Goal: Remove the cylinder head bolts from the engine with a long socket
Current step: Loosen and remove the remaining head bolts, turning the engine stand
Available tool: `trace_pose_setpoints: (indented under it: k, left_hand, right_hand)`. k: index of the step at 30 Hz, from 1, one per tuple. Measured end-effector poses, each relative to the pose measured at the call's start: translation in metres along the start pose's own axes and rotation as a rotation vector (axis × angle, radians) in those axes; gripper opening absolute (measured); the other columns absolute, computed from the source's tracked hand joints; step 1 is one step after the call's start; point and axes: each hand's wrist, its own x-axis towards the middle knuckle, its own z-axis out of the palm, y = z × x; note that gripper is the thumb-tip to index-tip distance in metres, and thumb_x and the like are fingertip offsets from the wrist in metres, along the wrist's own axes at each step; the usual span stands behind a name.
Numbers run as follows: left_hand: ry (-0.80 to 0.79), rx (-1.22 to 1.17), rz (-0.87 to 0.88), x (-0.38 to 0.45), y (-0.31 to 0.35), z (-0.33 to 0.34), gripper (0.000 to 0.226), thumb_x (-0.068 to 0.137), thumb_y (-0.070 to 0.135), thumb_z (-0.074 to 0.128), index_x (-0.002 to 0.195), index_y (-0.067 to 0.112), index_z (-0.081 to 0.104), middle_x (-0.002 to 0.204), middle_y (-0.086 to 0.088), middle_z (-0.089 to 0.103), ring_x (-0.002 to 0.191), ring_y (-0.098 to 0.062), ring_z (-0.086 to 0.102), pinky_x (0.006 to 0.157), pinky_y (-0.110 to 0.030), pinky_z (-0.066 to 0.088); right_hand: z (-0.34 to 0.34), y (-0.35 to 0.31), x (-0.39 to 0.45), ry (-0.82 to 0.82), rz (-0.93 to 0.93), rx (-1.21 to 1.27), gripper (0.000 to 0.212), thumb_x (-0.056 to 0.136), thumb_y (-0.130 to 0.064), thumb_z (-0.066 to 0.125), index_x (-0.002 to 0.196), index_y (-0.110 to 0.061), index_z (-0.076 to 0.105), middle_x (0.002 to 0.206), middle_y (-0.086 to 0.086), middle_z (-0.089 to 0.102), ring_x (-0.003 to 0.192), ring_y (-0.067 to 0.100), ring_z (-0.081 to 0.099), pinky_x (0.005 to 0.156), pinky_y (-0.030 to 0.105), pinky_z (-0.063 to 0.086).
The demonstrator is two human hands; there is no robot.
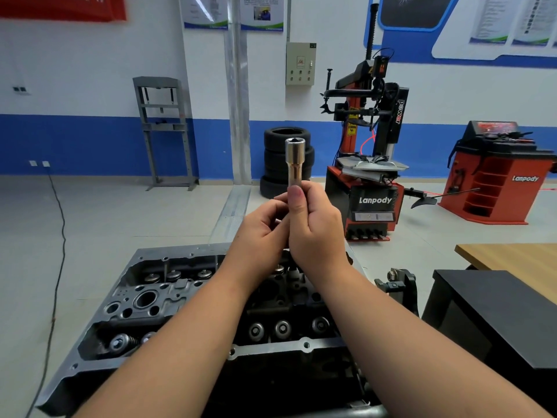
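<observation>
Two hands meet in the middle of the head view, raised above the engine (180, 300) and both closed around one long socket (295, 161). The right hand (316, 233) wraps its fingers round the lower part of the socket, with the thumb lying straight up along the shaft. The left hand (262, 227) comes in from the side, its curled fingers pinching the socket's bottom end, which is hidden between the two hands.

The socket stands upright, a slim polished metal tube with a slightly wider top. Its open end faces up and shows a dark toothed hole. The shaft has a bright chrome shine with a warm tint lower down.

Below the forearms the engine shows its uncovered cylinder head: a grey flanged rim with small bolt holes, dark oily castings, and rows of round valve spring caps (281, 328). No bolt being worked on can be told apart from here.

Near the right edge sit a black cabinet (497, 321) and a wooden tabletop (518, 260). Farther back on the floor are a stack of tyres (277, 155), a red and black tyre changer (372, 176) and a red wheel balancer (497, 173).
</observation>
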Motion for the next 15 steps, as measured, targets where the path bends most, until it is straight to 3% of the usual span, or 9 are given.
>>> trace_pose_setpoints:
  k: [3, 7, 9, 12, 15]
  left_hand:
    - [-0.054, 0.002, -0.032, -0.002, 0.0009, 0.0016, 0.028, 0.106, 0.045, 0.051, 0.108, 0.032, 0.075, 0.091, 0.005, 0.077, 0.085, -0.013, 0.073, 0.074, -0.035, 0.06]
    - [-0.041, 0.031, 0.002, -0.0001, 0.003, -0.0008, 0.018, 0.104, 0.039, 0.058, 0.106, 0.034, 0.076, 0.096, 0.003, 0.078, 0.091, -0.02, 0.075, 0.077, -0.044, 0.064]
    - [-0.032, 0.03, 0.011, 0.0004, 0.0029, -0.0004, 0.013, 0.103, 0.033, 0.062, 0.102, 0.034, 0.075, 0.094, 0.002, 0.078, 0.086, -0.018, 0.075, 0.072, -0.04, 0.065]
    - [0.021, 0.01, 0.03, 0.0005, 0.0018, -0.0002, 0.015, 0.101, 0.027, 0.067, 0.09, 0.035, 0.074, 0.083, 0.004, 0.075, 0.073, -0.011, 0.072, 0.061, -0.027, 0.059]
    - [-0.029, -0.034, 0.003, -0.0014, 0.0033, 0.0005, 0.018, 0.104, 0.036, 0.06, 0.096, 0.036, 0.076, 0.083, 0.006, 0.076, 0.075, -0.007, 0.071, 0.063, -0.021, 0.055]
  right_hand:
    - [-0.0023, 0.0012, 0.0011, 0.01, 0.024, 0.02, 0.031, 0.104, -0.034, 0.041, 0.1, -0.013, 0.064, 0.088, -0.007, 0.071, 0.081, 0.004, 0.068, 0.069, 0.012, 0.05]
    - [-0.0035, -0.0021, 0.0009, 0.002, 0.006, 0.021, 0.018, 0.099, -0.038, 0.055, 0.103, -0.02, 0.057, 0.079, -0.014, 0.066, 0.074, -0.002, 0.065, 0.064, 0.008, 0.044]
    - [-0.0039, -0.0023, 0.001, 0.015, -0.007, 0.005, 0.016, 0.098, -0.036, 0.059, 0.102, -0.021, 0.055, 0.077, -0.013, 0.065, 0.072, -0.001, 0.064, 0.062, 0.007, 0.043]
    - [-0.0022, -0.0021, 0.0005, -0.013, -0.004, 0.022, 0.01, 0.102, -0.03, 0.052, 0.099, -0.024, 0.059, 0.085, -0.009, 0.07, 0.078, 0.002, 0.066, 0.065, 0.008, 0.045]
    - [-0.0001, -0.0051, 0.0002, -0.034, 0.026, 0.047, 0.015, 0.103, -0.033, 0.044, 0.097, -0.037, 0.057, 0.088, -0.013, 0.07, 0.082, -0.003, 0.066, 0.07, 0.006, 0.045]
